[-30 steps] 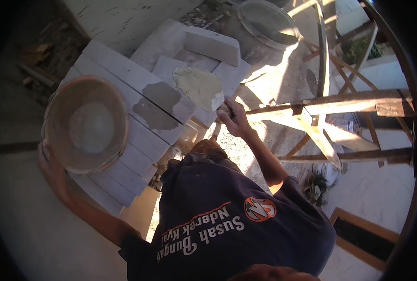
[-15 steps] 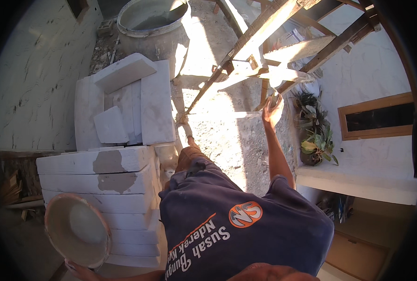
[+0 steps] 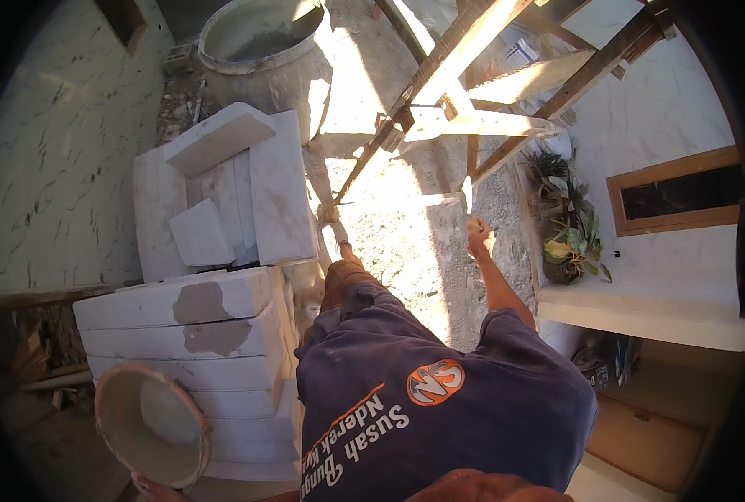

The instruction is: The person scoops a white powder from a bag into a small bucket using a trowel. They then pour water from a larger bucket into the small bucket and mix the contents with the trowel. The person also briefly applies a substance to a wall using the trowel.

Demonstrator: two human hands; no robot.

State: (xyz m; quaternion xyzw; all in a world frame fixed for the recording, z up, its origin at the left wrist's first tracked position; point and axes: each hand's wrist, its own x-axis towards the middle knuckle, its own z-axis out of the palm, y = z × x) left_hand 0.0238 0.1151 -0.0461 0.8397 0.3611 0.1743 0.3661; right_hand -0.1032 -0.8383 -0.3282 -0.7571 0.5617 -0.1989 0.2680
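Note:
At the lower left my left hand (image 3: 156, 488) grips the near rim of a round, mortar-stained basin (image 3: 167, 414). The basin is tilted, its pale grey inside facing up, beside a stack of white blocks (image 3: 255, 336). My right hand (image 3: 479, 240) is raised out in front on the right, its fingers closed round the handle of what looks like a trowel (image 3: 468, 195). Its narrow, bright blade points away from me, close to a leg of the wooden scaffold (image 3: 481, 125). Glare blurs the blade's outline.
More white blocks (image 3: 284, 197) are piled ahead on the left, with a large cement-stained tub (image 3: 263, 92) behind them. Potted plants (image 3: 569, 226) stand along the right wall, near a wood-framed opening (image 3: 678, 191). Rubbly ground (image 3: 397, 251) lies ahead, partly sunlit.
My right hand has come back toward me, away from the scaffold, and the blade now shows clear of it. The basin and my left hand have shifted slightly right and down in view.

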